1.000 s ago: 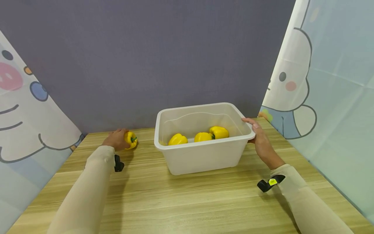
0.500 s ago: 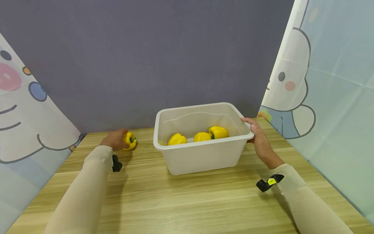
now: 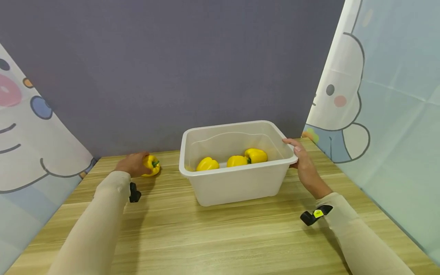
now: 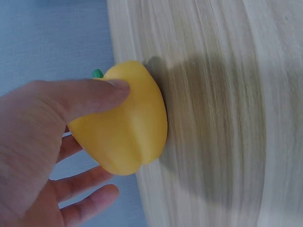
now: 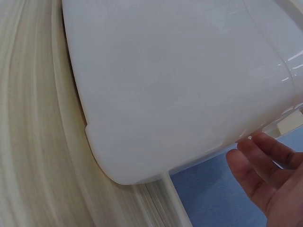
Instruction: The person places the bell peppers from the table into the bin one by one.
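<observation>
At the far left of the table, my left hand (image 3: 133, 164) holds a yellow bell pepper (image 3: 152, 165) with a green stem. In the left wrist view the thumb lies across the bell pepper (image 4: 137, 123), and the other fingers are partly hidden behind it. A white plastic bin (image 3: 237, 187) stands mid-table, slightly angled. My right hand (image 3: 307, 170) grips its right rim; the right wrist view shows fingertips (image 5: 244, 163) under the rim beside the bin wall (image 5: 165, 94). Inside the bin lie three yellow bell peppers: one left (image 3: 207, 164), one middle (image 3: 237, 160), one right (image 3: 256, 155).
The wooden table (image 3: 206, 236) runs back to a dark grey panel (image 3: 192, 68). Cartoon-printed sheets flank it, one on the left (image 3: 20, 152) and one on the right (image 3: 398, 133). A black wrist mount sits on each sleeve.
The whole head view has shifted a little to the left. My left hand and its bell pepper have moved very slightly left of the bin. My right hand stays on the rim.
</observation>
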A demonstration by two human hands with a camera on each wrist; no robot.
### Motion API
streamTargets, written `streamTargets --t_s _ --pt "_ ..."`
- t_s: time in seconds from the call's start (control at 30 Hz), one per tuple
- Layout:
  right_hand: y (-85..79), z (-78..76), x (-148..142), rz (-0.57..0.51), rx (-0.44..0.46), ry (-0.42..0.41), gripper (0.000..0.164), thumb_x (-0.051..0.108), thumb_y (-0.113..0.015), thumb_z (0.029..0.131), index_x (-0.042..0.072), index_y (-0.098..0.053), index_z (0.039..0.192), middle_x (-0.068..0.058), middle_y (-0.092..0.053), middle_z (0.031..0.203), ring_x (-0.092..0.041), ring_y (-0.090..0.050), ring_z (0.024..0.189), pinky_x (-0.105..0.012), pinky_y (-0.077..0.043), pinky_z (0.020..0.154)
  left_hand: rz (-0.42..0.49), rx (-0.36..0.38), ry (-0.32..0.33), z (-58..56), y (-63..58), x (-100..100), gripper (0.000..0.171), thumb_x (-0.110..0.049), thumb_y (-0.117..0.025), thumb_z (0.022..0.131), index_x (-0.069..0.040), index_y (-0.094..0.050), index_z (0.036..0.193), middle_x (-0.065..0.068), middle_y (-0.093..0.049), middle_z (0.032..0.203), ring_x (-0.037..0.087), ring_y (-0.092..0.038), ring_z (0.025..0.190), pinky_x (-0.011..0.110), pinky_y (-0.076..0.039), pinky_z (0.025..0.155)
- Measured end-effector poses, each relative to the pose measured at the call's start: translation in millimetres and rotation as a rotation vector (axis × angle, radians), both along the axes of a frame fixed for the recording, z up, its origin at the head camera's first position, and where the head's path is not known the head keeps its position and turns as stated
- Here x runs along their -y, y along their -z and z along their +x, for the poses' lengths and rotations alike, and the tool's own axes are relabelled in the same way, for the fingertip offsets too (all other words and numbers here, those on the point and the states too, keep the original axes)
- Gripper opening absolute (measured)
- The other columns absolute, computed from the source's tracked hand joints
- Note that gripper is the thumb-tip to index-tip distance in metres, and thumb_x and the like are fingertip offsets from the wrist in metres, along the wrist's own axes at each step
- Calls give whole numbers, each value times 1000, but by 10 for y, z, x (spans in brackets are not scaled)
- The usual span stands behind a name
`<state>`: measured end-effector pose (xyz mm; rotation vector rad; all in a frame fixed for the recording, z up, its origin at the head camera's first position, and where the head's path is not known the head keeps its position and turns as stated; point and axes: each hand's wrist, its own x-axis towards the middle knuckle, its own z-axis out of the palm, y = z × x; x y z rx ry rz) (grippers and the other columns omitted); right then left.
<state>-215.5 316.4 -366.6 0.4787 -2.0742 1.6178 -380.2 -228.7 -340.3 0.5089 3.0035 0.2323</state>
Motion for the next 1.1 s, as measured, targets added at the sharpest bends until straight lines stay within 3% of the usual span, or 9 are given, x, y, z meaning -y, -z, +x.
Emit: streamTargets --t_s 0.3,0.57,0.8,0.97,1.1 --pt "-4 -5 15 -12 -1 -3 53 35 -22 110 -1 -40 145 -19 -49 122 -20 -56 93 -26 -53 68 -21 -24 -10 45 -24 -44 83 -54 -64 90 4 -42 146 32 -55 132 48 -57 111 61 -49 80" --pt "-2 -3 24 -20 -4 -2 52 35 -22 111 -1 -41 144 -19 -49 119 -19 -56 93 -26 -53 67 -31 -55 0 73 -26 -137 86 -65 -58 90 3 -48 142 26 -62 123 41 -62 103 54 -51 73" --pt "-4 -1 17 -14 -5 5 53 36 -22 110 0 -40 145 -20 -49 120 -17 -56 93 -27 -53 68 -18 -130 23 107 -11 -217 88 -74 -53 89 2 -57 133 19 -68 110 33 -65 89 48 -51 65" --pt "1 0 16 -13 -3 2 53 35 -22 110 0 -40 145 -19 -49 119 -16 -56 93 -26 -53 68 67 -142 1 132 38 -242 82 -76 -51 88 -2 -63 122 11 -68 99 26 -61 78 39 -46 59" --pt "4 4 19 -11 -1 7 52 35 -22 110 1 -41 145 -18 -49 119 -16 -56 93 -27 -53 68 182 -91 -35 165 74 -267 81 -77 -50 88 -4 -62 120 14 -68 108 26 -61 84 39 -47 64"
